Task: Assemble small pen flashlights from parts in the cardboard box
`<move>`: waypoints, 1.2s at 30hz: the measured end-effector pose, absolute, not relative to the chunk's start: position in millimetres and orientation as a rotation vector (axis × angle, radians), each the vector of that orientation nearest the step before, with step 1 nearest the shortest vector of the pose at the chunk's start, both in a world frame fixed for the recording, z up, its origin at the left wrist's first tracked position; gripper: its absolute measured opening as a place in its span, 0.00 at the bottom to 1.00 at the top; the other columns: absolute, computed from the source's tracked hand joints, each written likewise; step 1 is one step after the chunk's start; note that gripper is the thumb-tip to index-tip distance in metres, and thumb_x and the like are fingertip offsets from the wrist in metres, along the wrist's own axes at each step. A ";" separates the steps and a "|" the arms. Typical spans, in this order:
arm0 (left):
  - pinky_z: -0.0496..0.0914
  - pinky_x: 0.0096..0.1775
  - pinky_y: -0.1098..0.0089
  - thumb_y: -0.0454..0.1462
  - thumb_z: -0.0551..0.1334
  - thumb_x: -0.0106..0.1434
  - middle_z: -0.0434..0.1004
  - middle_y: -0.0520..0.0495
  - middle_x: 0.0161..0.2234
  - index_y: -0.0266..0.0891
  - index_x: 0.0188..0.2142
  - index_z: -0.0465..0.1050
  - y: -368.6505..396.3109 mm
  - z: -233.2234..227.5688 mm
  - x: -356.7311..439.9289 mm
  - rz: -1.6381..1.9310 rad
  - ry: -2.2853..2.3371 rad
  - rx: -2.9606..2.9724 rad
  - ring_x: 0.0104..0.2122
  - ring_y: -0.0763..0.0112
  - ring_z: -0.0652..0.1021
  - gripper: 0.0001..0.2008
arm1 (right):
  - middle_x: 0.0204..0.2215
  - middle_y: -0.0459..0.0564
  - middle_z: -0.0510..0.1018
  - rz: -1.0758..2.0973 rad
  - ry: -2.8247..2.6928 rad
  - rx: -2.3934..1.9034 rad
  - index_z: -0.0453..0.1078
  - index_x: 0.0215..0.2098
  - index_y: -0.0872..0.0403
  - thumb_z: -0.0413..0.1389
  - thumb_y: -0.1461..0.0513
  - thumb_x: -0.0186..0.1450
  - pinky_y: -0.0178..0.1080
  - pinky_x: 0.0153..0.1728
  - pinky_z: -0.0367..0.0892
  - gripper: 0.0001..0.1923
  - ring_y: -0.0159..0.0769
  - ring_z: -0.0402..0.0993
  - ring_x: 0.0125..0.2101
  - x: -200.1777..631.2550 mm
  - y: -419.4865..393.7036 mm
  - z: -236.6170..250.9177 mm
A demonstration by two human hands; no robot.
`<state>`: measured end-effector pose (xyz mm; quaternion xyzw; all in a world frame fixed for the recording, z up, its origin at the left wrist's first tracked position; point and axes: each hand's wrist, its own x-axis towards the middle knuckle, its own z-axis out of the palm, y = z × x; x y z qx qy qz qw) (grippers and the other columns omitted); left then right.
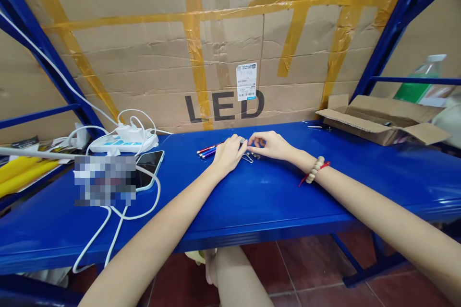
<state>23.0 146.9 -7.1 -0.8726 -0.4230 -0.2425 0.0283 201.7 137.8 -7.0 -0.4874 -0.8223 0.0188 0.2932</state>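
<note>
On the blue shelf (266,201), my left hand (227,154) is closed, with a small silvery piece (242,140) at its thumb and fingertips. My right hand (271,146) has its fingers curled, and its fingertips meet those of my left hand; what they pinch is too small to make out. Slim metallic tubes, a red one (207,149) and a blue one (208,154), lie beside my left hand, partly covered by it. A metal clip (248,158) and some small metal bits (255,156) lie just below the fingertips.
To the left are a white power strip (108,143) with looping cables, a phone (153,165) and a blurred-out patch. An open cardboard box (374,117) stands at the back right. A large taped carton (151,67) marked LED forms the back wall. Blue posts flank the shelf.
</note>
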 end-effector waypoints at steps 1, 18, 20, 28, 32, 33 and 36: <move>0.64 0.38 0.72 0.39 0.47 0.68 0.70 0.48 0.41 0.38 0.41 0.68 147.8 -8.2 23.5 -0.752 -1.304 -2.685 0.42 0.68 0.72 0.13 | 0.21 0.43 0.69 0.047 -2.187 -1.302 0.70 0.31 0.55 0.53 0.50 0.58 0.30 0.26 0.56 0.16 0.26 0.61 0.22 203.8 139.1 -8.4; 0.63 0.37 0.72 0.45 0.48 0.67 0.70 0.46 0.41 0.37 0.40 0.69 150.9 -9.2 22.9 -0.739 -1.336 -2.736 0.42 0.66 0.72 0.17 | 0.19 0.45 0.66 0.316 -2.115 -1.407 0.71 0.30 0.57 0.54 0.46 0.56 0.31 0.22 0.55 0.22 0.26 0.58 0.19 219.7 147.3 -15.9; 0.63 0.37 0.73 0.45 0.48 0.67 0.71 0.47 0.40 0.38 0.39 0.69 151.4 -9.0 22.7 -0.742 -1.349 -2.755 0.42 0.67 0.72 0.16 | 0.21 0.45 0.70 0.296 -2.160 -1.415 0.72 0.33 0.56 0.54 0.47 0.56 0.31 0.23 0.57 0.21 0.26 0.61 0.20 217.9 145.9 -14.8; 0.63 0.35 0.73 0.43 0.48 0.68 0.72 0.48 0.39 0.38 0.37 0.67 151.1 -8.4 22.6 -0.795 -1.384 -2.735 0.41 0.68 0.73 0.14 | 0.31 0.44 0.77 0.374 -2.270 -1.496 0.73 0.41 0.49 0.55 0.51 0.57 0.31 0.28 0.61 0.17 0.30 0.70 0.29 221.1 143.1 -4.1; 0.64 0.35 0.73 0.43 0.49 0.68 0.72 0.49 0.39 0.39 0.36 0.66 149.6 -7.2 22.0 -0.803 -1.378 -2.758 0.41 0.68 0.73 0.13 | 0.35 0.43 0.77 0.245 -2.198 -1.627 0.75 0.38 0.46 0.54 0.54 0.58 0.31 0.28 0.60 0.13 0.30 0.71 0.31 224.1 142.5 -2.2; 0.64 0.35 0.73 0.42 0.49 0.67 0.72 0.49 0.39 0.39 0.36 0.66 149.4 -7.0 21.7 -0.806 -1.372 -2.774 0.40 0.68 0.74 0.12 | 0.35 0.43 0.77 0.239 -2.204 -1.610 0.75 0.38 0.46 0.53 0.52 0.58 0.31 0.28 0.60 0.14 0.30 0.70 0.31 223.7 141.8 -1.9; 0.64 0.35 0.73 0.42 0.49 0.67 0.73 0.50 0.38 0.40 0.36 0.65 150.3 -7.5 20.8 -0.820 -1.321 -2.827 0.40 0.69 0.74 0.11 | 0.33 0.45 0.76 0.277 -2.300 -1.463 0.75 0.38 0.47 0.54 0.46 0.56 0.31 0.26 0.59 0.20 0.30 0.70 0.29 221.0 139.2 -1.4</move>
